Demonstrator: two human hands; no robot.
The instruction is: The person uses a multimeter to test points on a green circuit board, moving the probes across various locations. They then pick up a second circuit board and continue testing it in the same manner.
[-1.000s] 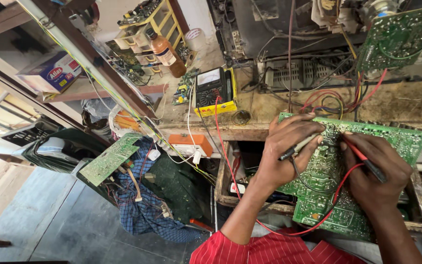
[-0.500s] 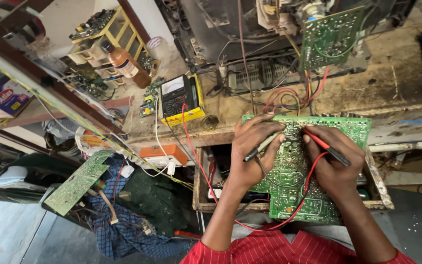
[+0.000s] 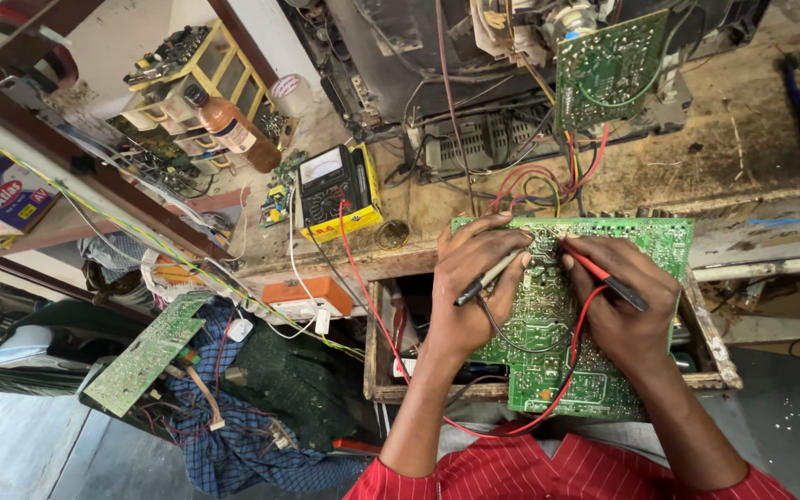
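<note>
Right below my chin, my red striped sleeves (image 3: 548, 472) fill the bottom edge, and both forearms reach up over the green circuit board (image 3: 645, 255), which lies solder side up across an open wooden drawer (image 3: 717, 356) at the front of the bench. My left hand (image 3: 469, 282) is curled, fingers pinching the black probe (image 3: 488, 278), its tip angled onto the board near the top middle. My right hand (image 3: 622, 301) is curled the same way, pinching the red probe (image 3: 604, 276), its tip just beside the black one. Red lead (image 3: 368, 287) and black lead loop down past my wrists; the red one runs up and left to the yellow-cased multimeter (image 3: 337, 193) on the bench top. Left of the drawer, a second green board (image 3: 145, 352) sits over a heap of cloth and wires. Farther back, a brown bottle (image 3: 229, 128) leans against a yellow rack, and a smaller green board (image 3: 608, 69) stands wired to an opened television chassis (image 3: 418, 56).
</note>
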